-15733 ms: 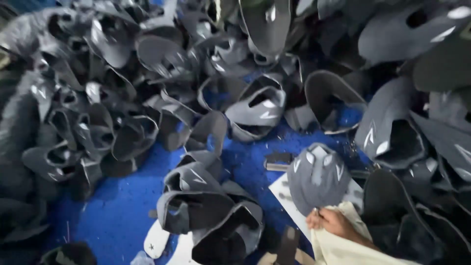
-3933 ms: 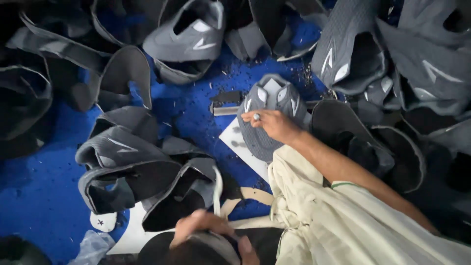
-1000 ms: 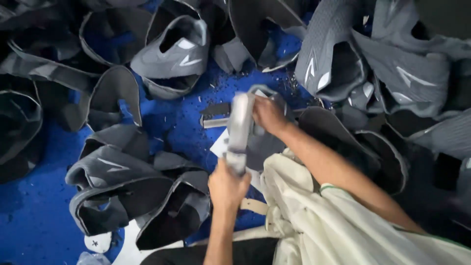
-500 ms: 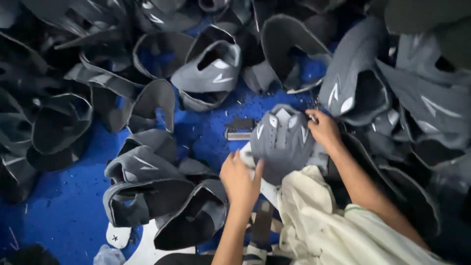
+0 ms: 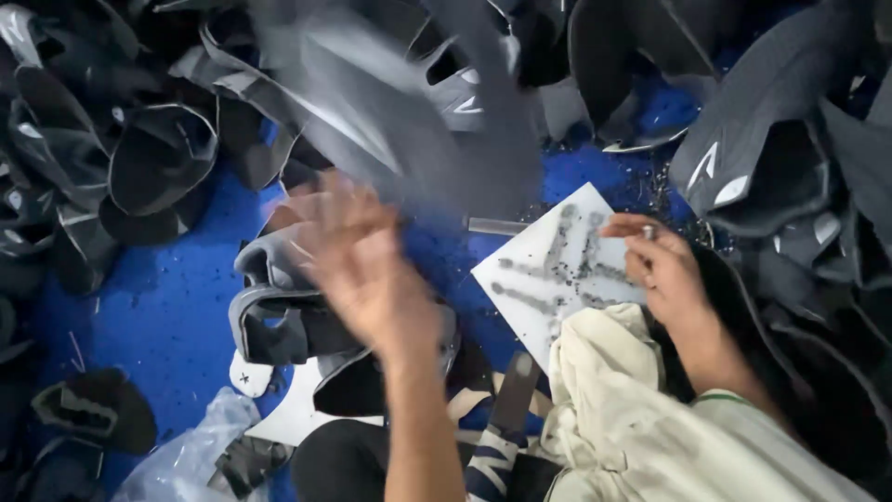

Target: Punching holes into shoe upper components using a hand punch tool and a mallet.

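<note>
My left hand (image 5: 364, 271) is raised and blurred with motion, its fingers spread. Just beyond its fingertips a grey helmet shell (image 5: 409, 112) streaks through the air over the pile; whether they touch I cannot tell. My right hand (image 5: 664, 270) rests on the right edge of a white board (image 5: 548, 279) smeared with dark marks, fingers curled and pinching a small silvery piece (image 5: 648, 232). The board's top is bare.
Dark grey helmet shells (image 5: 158, 163) lie heaped on the blue floor (image 5: 158, 316) to the left, back and right (image 5: 762, 167). More shells (image 5: 279, 307) lie just left of the board. A cream cloth (image 5: 613, 409) covers my lap, and a clear plastic bag (image 5: 186, 455) lies bottom left.
The grey shell that sat on the white board under both hands has left it, swung up and left with my left hand. My right hand stayed at the board's edge.
</note>
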